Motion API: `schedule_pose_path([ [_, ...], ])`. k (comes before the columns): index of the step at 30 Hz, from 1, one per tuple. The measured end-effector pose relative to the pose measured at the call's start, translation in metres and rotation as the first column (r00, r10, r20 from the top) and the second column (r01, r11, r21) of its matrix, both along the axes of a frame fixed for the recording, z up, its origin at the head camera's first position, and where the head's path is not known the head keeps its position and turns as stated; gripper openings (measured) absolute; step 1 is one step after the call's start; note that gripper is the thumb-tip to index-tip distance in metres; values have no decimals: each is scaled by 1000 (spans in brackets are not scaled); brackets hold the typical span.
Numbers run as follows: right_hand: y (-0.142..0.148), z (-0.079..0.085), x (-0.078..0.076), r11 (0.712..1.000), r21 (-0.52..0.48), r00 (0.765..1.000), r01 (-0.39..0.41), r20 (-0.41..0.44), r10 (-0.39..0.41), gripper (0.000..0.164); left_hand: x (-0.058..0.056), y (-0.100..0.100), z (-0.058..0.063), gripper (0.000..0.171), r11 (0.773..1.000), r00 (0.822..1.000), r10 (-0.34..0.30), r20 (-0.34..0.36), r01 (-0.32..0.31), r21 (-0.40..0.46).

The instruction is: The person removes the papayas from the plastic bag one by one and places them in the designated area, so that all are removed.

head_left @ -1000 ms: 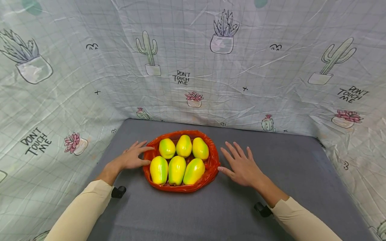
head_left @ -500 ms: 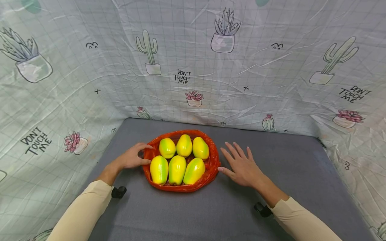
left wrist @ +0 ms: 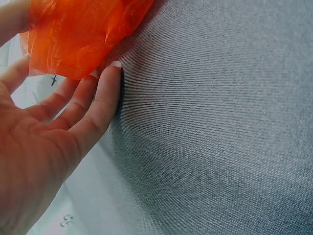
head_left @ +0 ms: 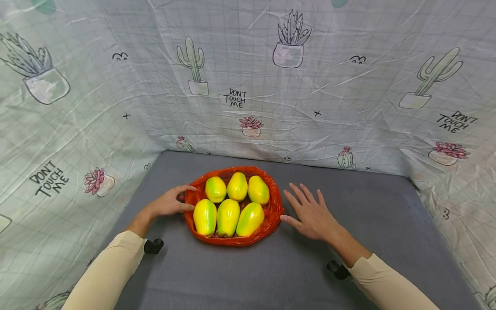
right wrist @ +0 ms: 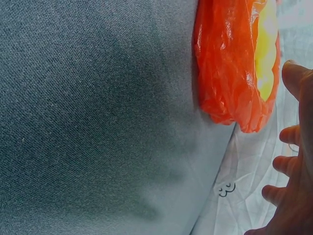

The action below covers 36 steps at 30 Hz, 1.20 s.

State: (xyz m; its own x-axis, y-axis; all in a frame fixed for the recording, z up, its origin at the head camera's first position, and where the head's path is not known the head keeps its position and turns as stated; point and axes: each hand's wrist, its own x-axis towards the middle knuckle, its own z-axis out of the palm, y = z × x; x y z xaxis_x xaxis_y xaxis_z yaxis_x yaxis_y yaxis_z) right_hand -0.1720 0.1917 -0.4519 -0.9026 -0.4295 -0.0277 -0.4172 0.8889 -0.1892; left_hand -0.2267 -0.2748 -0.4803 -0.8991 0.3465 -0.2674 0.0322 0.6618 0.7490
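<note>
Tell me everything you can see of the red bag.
The red bag looks like thin, glossy, crinkled plastic. It sits on the grey table, mouth open upward in a rough oval, holding six yellow-green fruits. The left hand holds its left rim; the right hand spreads beside its right.

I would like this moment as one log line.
left hand: at red bag, left side; right hand: spread, beside bag; six yellow fruits: inside

Red bag and left hand, both cut off by left wrist view's edges.
</note>
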Motion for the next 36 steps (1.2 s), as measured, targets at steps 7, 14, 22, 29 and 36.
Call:
schedule_pose_path([
  [7,0,-2,-1,1000,1,1000,-7,-2,7,81,2,1,1,69,991,995,26,94,-38,132],
  [14,-2,-4,-3,1000,-15,1000,-17,-7,17,81,4,1,1,69,994,998,8,66,-16,111],
  [22,-7,-3,-5,999,-31,1000,-25,11,26,82,3,0,-2,68,994,997,20,73,-28,110],
  [29,-12,-1,-6,997,-50,999,-50,13,51,82,3,-2,-4,68,995,998,22,65,-29,98],
  [36,-19,-2,-9,996,-67,998,-55,39,57,85,3,-3,-4,67,996,998,31,50,-35,85],
])
